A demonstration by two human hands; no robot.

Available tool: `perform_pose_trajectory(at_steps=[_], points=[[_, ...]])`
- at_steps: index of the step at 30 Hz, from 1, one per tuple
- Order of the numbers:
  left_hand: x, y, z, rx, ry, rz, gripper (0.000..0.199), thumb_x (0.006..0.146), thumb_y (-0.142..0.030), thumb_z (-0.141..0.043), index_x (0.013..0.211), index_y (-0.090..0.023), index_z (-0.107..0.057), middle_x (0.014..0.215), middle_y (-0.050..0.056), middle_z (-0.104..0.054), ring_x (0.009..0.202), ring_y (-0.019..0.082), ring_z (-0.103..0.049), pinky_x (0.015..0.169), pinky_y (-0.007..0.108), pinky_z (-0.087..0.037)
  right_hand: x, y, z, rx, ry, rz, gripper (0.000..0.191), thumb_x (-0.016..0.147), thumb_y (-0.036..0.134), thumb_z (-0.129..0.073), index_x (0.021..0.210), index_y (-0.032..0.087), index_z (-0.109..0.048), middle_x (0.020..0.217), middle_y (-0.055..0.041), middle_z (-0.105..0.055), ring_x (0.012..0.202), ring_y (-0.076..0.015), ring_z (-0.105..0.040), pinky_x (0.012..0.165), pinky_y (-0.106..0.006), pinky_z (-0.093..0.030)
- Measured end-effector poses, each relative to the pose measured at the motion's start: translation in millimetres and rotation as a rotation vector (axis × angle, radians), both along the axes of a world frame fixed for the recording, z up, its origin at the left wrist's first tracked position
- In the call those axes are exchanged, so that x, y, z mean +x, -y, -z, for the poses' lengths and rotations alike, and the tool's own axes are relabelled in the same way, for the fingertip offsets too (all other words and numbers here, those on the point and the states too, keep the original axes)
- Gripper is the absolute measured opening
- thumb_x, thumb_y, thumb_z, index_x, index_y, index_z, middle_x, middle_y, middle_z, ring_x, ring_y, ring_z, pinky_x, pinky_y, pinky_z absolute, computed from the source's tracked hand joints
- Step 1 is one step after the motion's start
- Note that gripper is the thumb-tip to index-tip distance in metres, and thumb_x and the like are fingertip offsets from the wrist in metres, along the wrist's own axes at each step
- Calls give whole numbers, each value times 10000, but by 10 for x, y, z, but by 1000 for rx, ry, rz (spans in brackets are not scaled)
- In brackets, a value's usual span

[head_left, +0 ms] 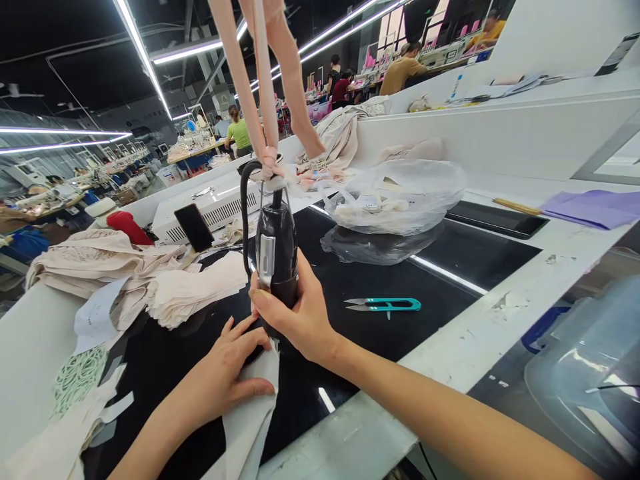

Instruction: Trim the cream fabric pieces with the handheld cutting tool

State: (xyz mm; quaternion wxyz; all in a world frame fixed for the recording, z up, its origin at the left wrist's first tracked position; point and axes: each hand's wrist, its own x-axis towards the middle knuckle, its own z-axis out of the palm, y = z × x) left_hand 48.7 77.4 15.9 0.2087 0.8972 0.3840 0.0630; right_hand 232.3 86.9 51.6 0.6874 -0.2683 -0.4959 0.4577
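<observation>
My right hand (pixel 303 317) is wrapped round a black handheld electric tool (pixel 277 250) that stands upright and hangs from knotted peach fabric strips (pixel 265 87). A black cord loops up at its left side. Below and to the left, my left hand (pixel 230 367) lies with its fingers spread, pressing on a cream fabric piece (pixel 256 400) on the black glossy board (pixel 185 360). The fabric's top end meets the tool's base, whose lower tip is partly hidden by my hands. Teal thread snips (pixel 390 305) lie on the board to the right.
A clear plastic bag (pixel 400 193) sits at the back, near a black tablet (pixel 495 220) and purple cloth (pixel 593 208). Stacked cream fabric (pixel 200 287), a phone (pixel 194 227) and green cord (pixel 80 380) lie left. A clear bin (pixel 585 360) stands right. People sit at machines behind.
</observation>
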Motion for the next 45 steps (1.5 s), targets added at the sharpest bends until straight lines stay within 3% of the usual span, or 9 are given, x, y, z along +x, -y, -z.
perform_pose_trajectory(at_steps=[5, 14, 22, 29, 33, 45], points=[[5, 5, -25, -72, -51, -41, 362, 897, -277, -790, 1223, -251, -636, 1488, 102, -586, 1559, 367, -288, 1239, 695, -198, -7, -6, 26, -1, 4, -15, 289, 737, 322, -744, 855, 255, -489, 701, 55, -522, 571, -127, -485, 524, -276, -429], [9, -18, -37, 0, -25, 26, 687, 884, -244, -807, 1504, -305, -517, 1628, 99, -440, 1554, 394, -291, 1216, 728, -197, -130, -11, 89, 83, 30, 5, 297, 740, 319, -770, 886, 252, -521, 749, 40, -547, 646, -139, -500, 589, -278, -470], [8, -21, -51, 31, -13, 55, 625, 872, -251, -824, 1443, -265, -569, 1585, 111, -498, 1539, 381, -331, 1236, 704, -177, -164, -14, 81, 91, 17, -17, 309, 728, 318, -779, 888, 250, -524, 744, 42, -548, 643, -138, -497, 588, -281, -480], [48, -19, -87, -58, -100, -16, 276, 895, -279, -806, 1111, -243, -637, 1350, 81, -664, 1522, 373, -352, 1227, 719, -198, -37, -25, 41, 38, 7, 15, 296, 761, 332, -757, 872, 258, -493, 720, 46, -531, 585, -132, -475, 508, -268, -425], [70, -24, -123, -65, -112, -13, 286, 882, -272, -821, 1077, -251, -611, 1325, 57, -667, 1506, 360, -376, 1237, 716, -144, -6, -35, 38, 47, 11, 27, 293, 766, 320, -758, 865, 259, -489, 736, 39, -538, 616, -138, -485, 514, -264, -425], [88, -55, -158, -94, -94, 0, 298, 870, -323, -836, 1070, -250, -628, 1333, 68, -657, 1487, 363, -394, 1226, 700, -203, -22, -6, 32, 40, 52, 61, 241, 767, 304, -713, 851, 257, -492, 719, 43, -524, 613, -139, -484, 534, -280, -446]])
